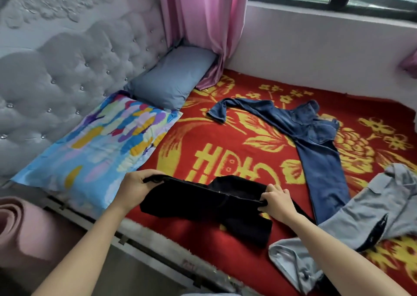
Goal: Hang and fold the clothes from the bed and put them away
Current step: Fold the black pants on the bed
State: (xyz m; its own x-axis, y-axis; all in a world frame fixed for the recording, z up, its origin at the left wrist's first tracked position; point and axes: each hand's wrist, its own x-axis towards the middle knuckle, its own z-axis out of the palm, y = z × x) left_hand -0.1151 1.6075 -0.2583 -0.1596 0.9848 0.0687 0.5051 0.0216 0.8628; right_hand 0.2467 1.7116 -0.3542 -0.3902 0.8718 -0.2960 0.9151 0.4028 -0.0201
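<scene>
Garment of black cloth (pixel 203 205) lies at the near edge of the bed (pixel 225 133); our left hand (pixel 135 188) and right hand (pixel 276 202) each clutch its top edge, fingers curled. Jeans (pixel 316 142) lie farther right, a grey garment (pixel 372 205) nearer right.

Left hand (pixel 135 188), right hand (pixel 276 202): bare. Left forearm (pixel 90 239), right forearm (pixel 327 246): bare from wrist to frame edge. Pale bluish cloth sliver (pixel 209 294) at bottom edge between arms; whether worn, unclear.
</scene>
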